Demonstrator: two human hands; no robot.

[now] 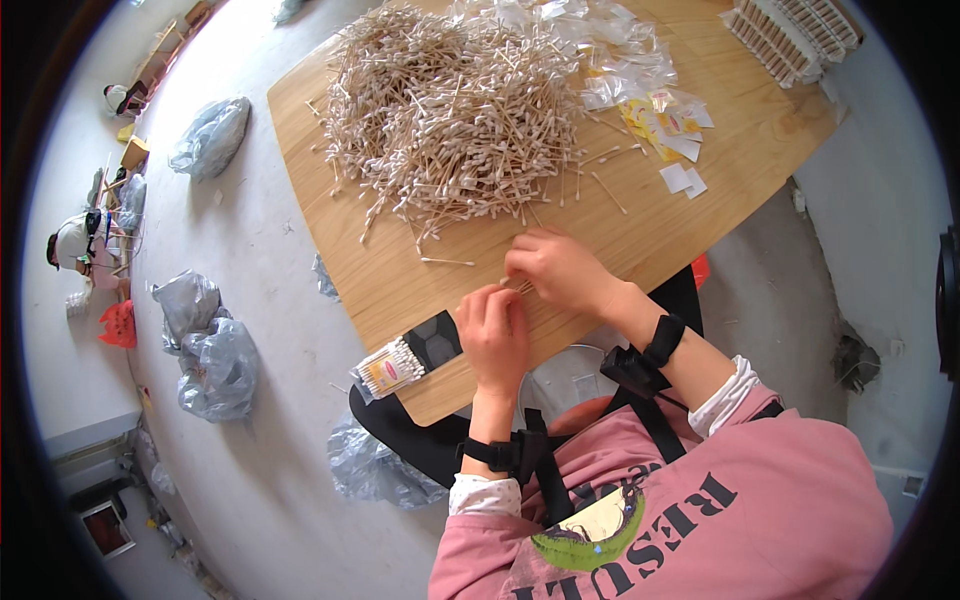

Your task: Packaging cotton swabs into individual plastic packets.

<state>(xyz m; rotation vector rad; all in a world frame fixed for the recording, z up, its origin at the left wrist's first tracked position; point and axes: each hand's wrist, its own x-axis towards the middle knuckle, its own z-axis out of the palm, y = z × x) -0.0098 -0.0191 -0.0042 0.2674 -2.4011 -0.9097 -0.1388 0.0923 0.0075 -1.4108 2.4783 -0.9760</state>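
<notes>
Over the near part of the wooden table, my left hand is closed with its fingers curled round a few cotton swabs. Their thin sticks show in the gap between my two hands. My right hand is bent over close beside it, fingers pinched together at the same swabs; its fingertips are partly hidden. Just beyond lies a big heap of loose cotton swabs with white tips and wooden sticks. To the left of my left hand, a small clear pack of cotton swabs sits at the table edge beside a dark patterned pad.
Clear plastic bags and yellow printed cards lie at the far right of the wooden table. Stacked swab bundles stand at its far corner. Grey plastic bags rest on the floor to the left.
</notes>
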